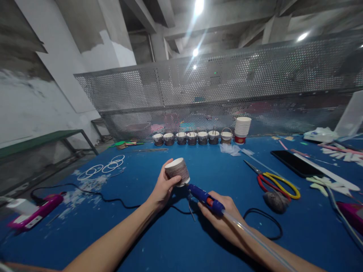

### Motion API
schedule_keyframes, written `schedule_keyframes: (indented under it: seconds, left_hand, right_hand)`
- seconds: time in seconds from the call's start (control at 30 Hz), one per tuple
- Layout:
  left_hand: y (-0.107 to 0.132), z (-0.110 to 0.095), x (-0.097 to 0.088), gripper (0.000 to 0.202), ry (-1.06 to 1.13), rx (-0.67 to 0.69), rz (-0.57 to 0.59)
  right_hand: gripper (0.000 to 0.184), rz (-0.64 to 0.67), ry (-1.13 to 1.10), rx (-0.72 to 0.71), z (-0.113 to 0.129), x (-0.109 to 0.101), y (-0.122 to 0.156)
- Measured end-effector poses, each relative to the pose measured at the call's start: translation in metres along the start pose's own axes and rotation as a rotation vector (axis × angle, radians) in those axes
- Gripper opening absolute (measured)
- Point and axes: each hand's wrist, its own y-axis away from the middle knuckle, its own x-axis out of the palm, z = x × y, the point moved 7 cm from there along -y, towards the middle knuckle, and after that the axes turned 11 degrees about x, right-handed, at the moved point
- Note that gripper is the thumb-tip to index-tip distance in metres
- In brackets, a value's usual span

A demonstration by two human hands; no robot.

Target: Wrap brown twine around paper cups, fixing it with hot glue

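Observation:
My left hand (163, 187) is closed round a small paper cup (177, 170) wrapped in brown-grey material, held tilted above the blue table (159, 234). My right hand (219, 215) grips a blue hot glue gun (204, 197) with a clear glue stick (255, 240) sticking out of its back. The gun's nozzle touches the lower side of the cup. A black cord (263, 223) loops on the table beside my right wrist.
A row of several wrapped cups (191, 138) and a stack of white cups (243, 129) stand at the table's far edge before a perforated metal screen. Scissors (276, 183), a grey lump (275, 201) and a black phone (295, 163) lie right. White rings (104, 167) and a pink device (36, 213) lie left.

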Motion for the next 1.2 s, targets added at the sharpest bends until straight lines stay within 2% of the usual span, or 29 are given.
schedule_keyframes:
  seconds: [1.2]
  left_hand:
    - [0.0032,-0.0016,0.0026,0.078,0.043,-0.041,0.003]
  right_hand:
    - [0.028,-0.021,0.036,-0.062,0.0078,-0.0044,0.0014]
